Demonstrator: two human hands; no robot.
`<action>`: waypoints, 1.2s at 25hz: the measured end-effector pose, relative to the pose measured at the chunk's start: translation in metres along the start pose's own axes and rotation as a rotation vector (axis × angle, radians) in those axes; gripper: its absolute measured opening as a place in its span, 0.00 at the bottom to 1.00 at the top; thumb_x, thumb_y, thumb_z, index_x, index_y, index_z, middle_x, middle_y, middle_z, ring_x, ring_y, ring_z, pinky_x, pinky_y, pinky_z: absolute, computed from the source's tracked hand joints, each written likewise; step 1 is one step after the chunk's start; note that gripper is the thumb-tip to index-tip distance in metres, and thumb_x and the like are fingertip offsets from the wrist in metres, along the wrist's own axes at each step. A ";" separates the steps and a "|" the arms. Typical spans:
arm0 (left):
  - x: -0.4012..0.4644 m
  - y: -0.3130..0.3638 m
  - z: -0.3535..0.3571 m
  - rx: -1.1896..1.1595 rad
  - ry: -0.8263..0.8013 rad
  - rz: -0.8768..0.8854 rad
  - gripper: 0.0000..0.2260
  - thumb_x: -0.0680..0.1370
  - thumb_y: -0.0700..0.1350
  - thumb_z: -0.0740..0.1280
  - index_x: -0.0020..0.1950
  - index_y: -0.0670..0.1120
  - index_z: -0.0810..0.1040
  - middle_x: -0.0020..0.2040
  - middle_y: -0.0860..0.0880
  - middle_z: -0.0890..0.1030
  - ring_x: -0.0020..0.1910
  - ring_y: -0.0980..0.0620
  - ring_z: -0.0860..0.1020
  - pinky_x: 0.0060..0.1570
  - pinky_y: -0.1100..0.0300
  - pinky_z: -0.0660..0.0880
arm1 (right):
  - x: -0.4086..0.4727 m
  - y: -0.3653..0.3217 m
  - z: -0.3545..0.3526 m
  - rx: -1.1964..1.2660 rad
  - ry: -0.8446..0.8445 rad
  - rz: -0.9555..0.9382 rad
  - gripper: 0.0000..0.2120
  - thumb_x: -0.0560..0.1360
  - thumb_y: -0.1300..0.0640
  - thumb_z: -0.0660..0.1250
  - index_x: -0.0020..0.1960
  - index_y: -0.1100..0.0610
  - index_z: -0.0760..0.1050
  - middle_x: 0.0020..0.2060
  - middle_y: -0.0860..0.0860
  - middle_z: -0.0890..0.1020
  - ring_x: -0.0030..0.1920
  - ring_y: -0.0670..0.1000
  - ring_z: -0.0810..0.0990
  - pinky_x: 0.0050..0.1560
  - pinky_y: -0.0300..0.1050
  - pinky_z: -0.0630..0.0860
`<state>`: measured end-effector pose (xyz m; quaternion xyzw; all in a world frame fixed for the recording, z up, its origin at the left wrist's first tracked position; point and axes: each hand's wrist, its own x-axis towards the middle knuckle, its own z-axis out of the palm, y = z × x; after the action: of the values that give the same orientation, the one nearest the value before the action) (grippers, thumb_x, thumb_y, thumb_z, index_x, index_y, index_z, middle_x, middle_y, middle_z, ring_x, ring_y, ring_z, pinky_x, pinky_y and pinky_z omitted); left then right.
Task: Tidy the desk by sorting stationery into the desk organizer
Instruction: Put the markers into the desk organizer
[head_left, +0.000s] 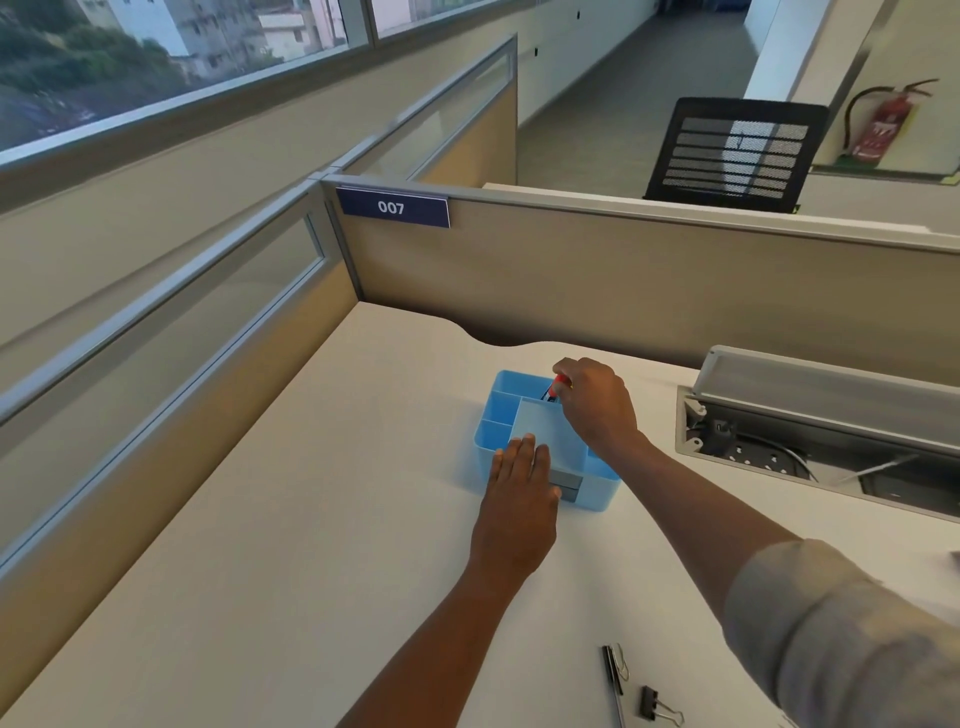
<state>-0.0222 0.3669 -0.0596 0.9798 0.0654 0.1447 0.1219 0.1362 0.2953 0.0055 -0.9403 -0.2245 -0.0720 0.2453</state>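
A light blue desk organizer (498, 415) with several compartments stands in the middle of the white desk (291, 519). My left hand (519, 499) rests flat on its near edge with straight fingers. My right hand (592, 400) hovers over the organizer's back compartment and pinches a red-capped marker (557, 387) whose lower end is inside that compartment. Near the desk's front edge lie a black pen (613, 680) with a metal clip and a black binder clip (652, 704).
A cubicle partition (623, 291) with a "007" label runs along the back, another along the left. An open cable tray (810, 441) is sunk into the desk at right. A black mesh chair (737, 156) stands beyond the partition.
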 end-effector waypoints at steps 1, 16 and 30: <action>0.000 -0.001 0.001 -0.003 0.005 0.001 0.27 0.74 0.50 0.72 0.71 0.43 0.70 0.71 0.44 0.71 0.70 0.44 0.70 0.68 0.50 0.59 | -0.001 -0.001 0.000 0.007 -0.006 0.008 0.12 0.80 0.56 0.63 0.62 0.55 0.77 0.54 0.54 0.82 0.50 0.53 0.79 0.46 0.43 0.73; 0.001 0.001 -0.011 -0.157 -0.046 -0.011 0.24 0.81 0.43 0.63 0.76 0.44 0.61 0.77 0.45 0.61 0.77 0.46 0.57 0.75 0.51 0.56 | -0.148 0.033 -0.066 0.120 -0.040 0.248 0.13 0.81 0.50 0.60 0.63 0.54 0.73 0.59 0.51 0.80 0.55 0.50 0.78 0.51 0.39 0.69; -0.144 0.157 -0.007 -0.497 -0.331 0.072 0.07 0.77 0.54 0.64 0.46 0.53 0.79 0.40 0.56 0.82 0.38 0.58 0.79 0.42 0.56 0.78 | -0.389 0.096 -0.108 0.216 0.105 0.613 0.12 0.79 0.57 0.61 0.62 0.51 0.72 0.49 0.47 0.82 0.50 0.51 0.80 0.50 0.45 0.73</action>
<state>-0.1467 0.1944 -0.0509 0.9319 -0.0278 -0.0010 0.3617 -0.1689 0.0169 -0.0372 -0.9277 0.0756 -0.0190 0.3650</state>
